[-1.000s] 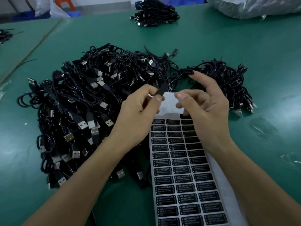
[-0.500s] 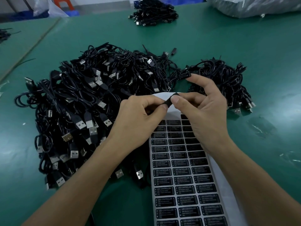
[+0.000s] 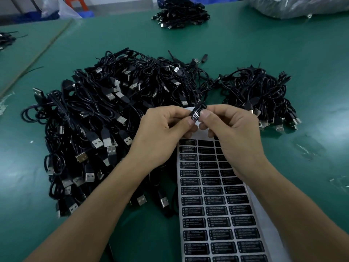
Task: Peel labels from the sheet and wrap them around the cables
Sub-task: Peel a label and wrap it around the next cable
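Observation:
Between my two hands a black label (image 3: 196,114) printed "LED CONTROLLER" is wrapped on a small black part of a cable. My left hand (image 3: 164,135) pinches it from the left with thumb and forefinger. My right hand (image 3: 234,135) pinches it from the right, thumb pressed on the label. Under my hands lies the label sheet (image 3: 213,203), a long white strip with rows of black labels, running toward me. A big heap of black USB cables (image 3: 105,120) covers the table to the left.
A smaller pile of black cables (image 3: 260,95) lies to the right of my hands, another cable pile (image 3: 181,14) at the far edge. The green table (image 3: 283,46) has a plastic bag (image 3: 302,6) at its far right corner.
My hands have come together and the label, earlier held edge-on at my left fingertips, is now pressed around the cable part with its print facing me.

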Motion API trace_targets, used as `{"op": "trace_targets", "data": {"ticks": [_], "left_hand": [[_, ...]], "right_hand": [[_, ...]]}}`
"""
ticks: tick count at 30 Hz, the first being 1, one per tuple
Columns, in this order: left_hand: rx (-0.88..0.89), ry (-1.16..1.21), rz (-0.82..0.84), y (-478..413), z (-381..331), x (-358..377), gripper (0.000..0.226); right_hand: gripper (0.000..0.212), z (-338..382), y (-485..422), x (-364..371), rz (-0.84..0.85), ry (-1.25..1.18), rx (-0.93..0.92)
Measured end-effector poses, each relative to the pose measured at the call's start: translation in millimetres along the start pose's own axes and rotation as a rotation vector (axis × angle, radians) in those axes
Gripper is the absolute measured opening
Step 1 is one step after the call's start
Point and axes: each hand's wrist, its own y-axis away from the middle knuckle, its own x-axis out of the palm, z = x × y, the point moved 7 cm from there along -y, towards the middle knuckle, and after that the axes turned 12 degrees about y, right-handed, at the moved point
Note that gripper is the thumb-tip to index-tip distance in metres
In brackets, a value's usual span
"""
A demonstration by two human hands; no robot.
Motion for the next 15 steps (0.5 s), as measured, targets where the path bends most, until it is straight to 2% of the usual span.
{"op": "trace_targets", "data": {"ticks": [15], "left_hand": [[-0.028, 0.005, 0.055, -0.8, 2.2, 1.8, 0.015]], "right_hand": [[0.006, 0.2, -0.6, -2.3, -0.028, 0.011, 0.015]]}}
